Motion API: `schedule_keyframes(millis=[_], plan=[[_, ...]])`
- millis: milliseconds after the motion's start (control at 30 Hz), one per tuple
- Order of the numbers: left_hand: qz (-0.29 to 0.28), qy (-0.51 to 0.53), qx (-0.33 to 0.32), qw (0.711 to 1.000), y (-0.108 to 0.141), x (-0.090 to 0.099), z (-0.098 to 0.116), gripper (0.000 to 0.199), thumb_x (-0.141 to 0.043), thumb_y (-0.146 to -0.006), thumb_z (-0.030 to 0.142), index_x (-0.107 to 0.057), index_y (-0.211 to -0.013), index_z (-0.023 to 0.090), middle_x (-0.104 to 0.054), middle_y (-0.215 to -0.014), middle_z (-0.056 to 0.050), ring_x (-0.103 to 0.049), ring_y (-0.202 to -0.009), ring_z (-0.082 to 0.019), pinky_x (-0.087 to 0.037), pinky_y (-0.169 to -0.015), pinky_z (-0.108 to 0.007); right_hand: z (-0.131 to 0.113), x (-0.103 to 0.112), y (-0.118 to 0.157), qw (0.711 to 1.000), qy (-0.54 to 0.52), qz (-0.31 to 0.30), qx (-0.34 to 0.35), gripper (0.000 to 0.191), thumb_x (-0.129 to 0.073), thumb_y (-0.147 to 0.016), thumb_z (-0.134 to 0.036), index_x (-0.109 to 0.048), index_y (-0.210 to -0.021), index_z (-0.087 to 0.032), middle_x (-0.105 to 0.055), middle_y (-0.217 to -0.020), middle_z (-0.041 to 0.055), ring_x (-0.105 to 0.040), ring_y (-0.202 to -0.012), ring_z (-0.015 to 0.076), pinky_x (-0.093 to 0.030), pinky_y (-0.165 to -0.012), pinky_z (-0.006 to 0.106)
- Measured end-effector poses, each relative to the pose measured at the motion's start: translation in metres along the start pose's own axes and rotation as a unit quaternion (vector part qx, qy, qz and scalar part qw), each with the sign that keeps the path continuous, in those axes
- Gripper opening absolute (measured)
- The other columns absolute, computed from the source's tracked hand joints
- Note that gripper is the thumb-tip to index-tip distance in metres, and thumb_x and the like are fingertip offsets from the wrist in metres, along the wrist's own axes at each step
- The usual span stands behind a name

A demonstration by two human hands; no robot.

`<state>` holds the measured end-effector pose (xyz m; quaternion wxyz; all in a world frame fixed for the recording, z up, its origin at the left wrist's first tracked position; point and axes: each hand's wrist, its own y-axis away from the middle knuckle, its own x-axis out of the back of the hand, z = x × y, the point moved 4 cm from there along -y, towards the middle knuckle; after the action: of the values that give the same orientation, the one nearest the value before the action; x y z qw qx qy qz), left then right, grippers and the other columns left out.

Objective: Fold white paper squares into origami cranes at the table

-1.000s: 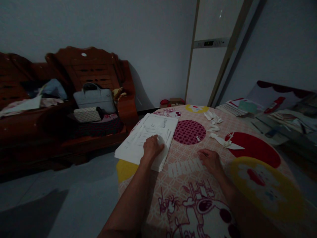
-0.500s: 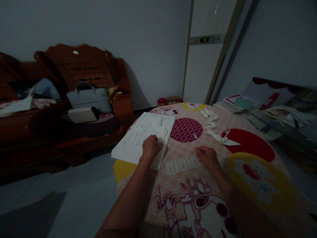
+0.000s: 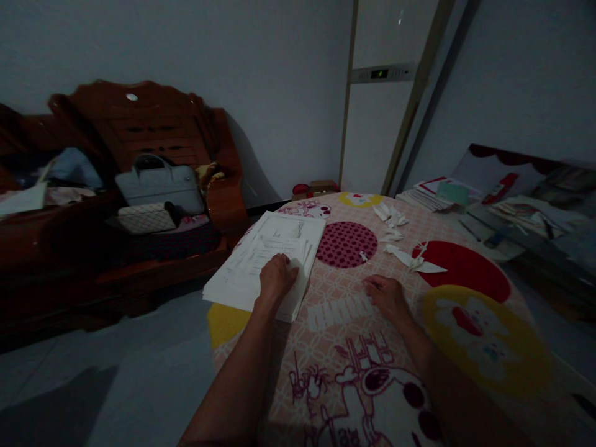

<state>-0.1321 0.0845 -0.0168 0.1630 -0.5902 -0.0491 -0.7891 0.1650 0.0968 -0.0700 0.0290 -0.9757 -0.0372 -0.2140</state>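
Note:
My left hand [image 3: 277, 277] rests on a stack of white papers [image 3: 237, 273] at the left side of the patterned tablecloth [image 3: 335, 282]. Its fingers are curled; whether a sheet is pinched in them is too dark to tell. To the right, my right hand [image 3: 385, 295] is low over the cloth, fingers bent and close together, with anything between them too small to make out. Folded white paper pieces [image 3: 390, 215] lie beyond it, and a larger folded paper [image 3: 419, 263] sits partly on the red circle.
A wooden sofa [image 3: 153, 118] holding a grey bag [image 3: 162, 189] and a quilted white purse [image 3: 146, 218] stands at the left. Paper stacks [image 3: 426, 197] and a red object [image 3: 500, 188] are at the right. Behind is a tall white cabinet [image 3: 377, 130].
The whole view has shifted slightly, so most things appear a little further left. Both hands keep nearly the same places over the papers and cloth.

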Motion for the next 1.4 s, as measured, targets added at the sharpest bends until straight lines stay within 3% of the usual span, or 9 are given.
schedule_keyframes(millis=[233, 767, 900, 967, 1033, 1133, 1200, 1300, 1400], plan=[[0.008, -0.019, -0.007, 1.0, -0.001, -0.008, -0.001, 0.029, -0.058, -0.082, 0.033, -0.062, -0.105, 0.016, -0.068, -0.108, -0.013, -0.065, -0.103, -0.028, -0.049, -0.087, -0.035, 0.0, 0.0, -0.001, 1.0, -0.01, 0.0, 0.009, 0.026, -0.055, -0.075, -0.038, -0.07, -0.075, -0.016, -0.057, -0.059, -0.0006, -0.051, -0.05, 0.0127, -0.04, -0.045, 0.023], [0.019, -0.036, -0.002, 0.999, 0.003, -0.004, 0.011, 0.019, -0.048, -0.083, 0.018, -0.066, -0.089, 0.013, -0.07, -0.095, -0.015, -0.068, -0.095, -0.028, -0.049, -0.08, -0.035, 0.001, 0.001, -0.001, 1.0, -0.007, 0.006, 0.017, 0.026, -0.055, -0.075, -0.037, -0.07, -0.076, -0.016, -0.058, -0.06, -0.0004, -0.053, -0.05, 0.0131, -0.041, -0.045, 0.022], [0.102, 0.079, 0.023, 0.991, 0.004, 0.02, 0.009, 0.013, -0.053, -0.081, 0.024, -0.064, -0.082, 0.017, -0.071, -0.094, -0.012, -0.067, -0.093, -0.027, -0.048, -0.081, -0.035, 0.0, 0.001, 0.001, 1.0, -0.018, 0.004, 0.018, 0.026, -0.056, -0.076, -0.039, -0.069, -0.074, -0.017, -0.057, -0.059, -0.0007, -0.051, -0.051, 0.013, -0.042, -0.046, 0.023], [0.156, 0.205, -0.003, 0.966, 0.007, 0.036, 0.01, 0.008, -0.054, -0.078, 0.024, -0.06, -0.078, 0.018, -0.071, -0.094, -0.008, -0.066, -0.09, -0.023, -0.048, -0.08, -0.033, -0.001, 0.001, 0.002, 0.999, -0.025, 0.004, 0.02, 0.026, -0.057, -0.076, -0.039, -0.069, -0.073, -0.017, -0.057, -0.059, -0.0008, -0.052, -0.051, 0.013, -0.042, -0.046, 0.023], [0.154, 0.381, -0.033, 0.911, 0.011, 0.047, 0.014, 0.006, -0.057, -0.073, 0.024, -0.056, -0.07, 0.019, -0.069, -0.084, -0.003, -0.065, -0.079, -0.018, -0.047, -0.072, -0.027, -0.002, 0.001, 0.002, 0.999, -0.035, 0.013, 0.021, 0.027, -0.057, -0.077, -0.04, -0.069, -0.073, -0.017, -0.058, -0.059, -0.0006, -0.051, -0.05, 0.0126, -0.041, -0.045, 0.023], [0.059, 0.61, -0.02, 0.79, 0.018, 0.048, 0.022, 0.013, -0.062, -0.066, 0.026, -0.051, -0.068, 0.019, -0.052, -0.058, 0.005, -0.049, -0.051, -0.01, -0.034, -0.05, -0.02, -0.009, 0.003, 0.004, 0.997, -0.068, 0.03, 0.023, 0.032, -0.059, -0.079, -0.045, -0.07, -0.076, -0.016, -0.061, -0.061, 0.0006, -0.052, -0.047, 0.012, -0.04, -0.045, 0.023], [-0.022, 0.689, 0.001, 0.725, 0.023, 0.043, 0.031, 0.017, -0.064, -0.063, 0.025, -0.05, -0.07, 0.019, -0.043, -0.052, 0.008, -0.038, -0.044, -0.008, -0.026, -0.043, -0.019, -0.018, 0.003, 0.007, 0.992, -0.12, 0.029, 0.02, 0.037, -0.061, -0.079, -0.051, -0.071, -0.083, -0.015, -0.067, -0.067, 0.0039, -0.059, -0.054, 0.015, -0.043, -0.047, 0.024], [-0.104, 0.751, 0.004, 0.652, 0.032, 0.035, 0.045, 0.021, -0.066, -0.061, 0.024, -0.049, -0.071, 0.019, -0.045, -0.054, 0.008, -0.038, -0.044, -0.007, -0.027, -0.043, -0.019, -0.034, -0.001, 0.016, 0.973, -0.23, 0.004, -0.002, 0.048, -0.064, -0.077, -0.057, -0.07, -0.101, -0.016, -0.073, -0.094, 0.0109, -0.069, -0.078, 0.0232, -0.053, -0.059, 0.03], [-0.153, 0.777, -0.011, 0.61, 0.039, 0.029, 0.057, 0.023, -0.068, -0.061, 0.026, -0.048, -0.07, 0.018, -0.048, -0.058, 0.006, -0.042, -0.047, -0.008, -0.03, -0.045, -0.019, -0.045, -0.008, 0.025, 0.95, -0.309, -0.033, -0.033, 0.048, -0.062, -0.082, -0.057, -0.068, -0.113, -0.02, -0.073, -0.107, 0.0102, -0.07, -0.087, 0.0236, -0.056, -0.074, 0.035]])
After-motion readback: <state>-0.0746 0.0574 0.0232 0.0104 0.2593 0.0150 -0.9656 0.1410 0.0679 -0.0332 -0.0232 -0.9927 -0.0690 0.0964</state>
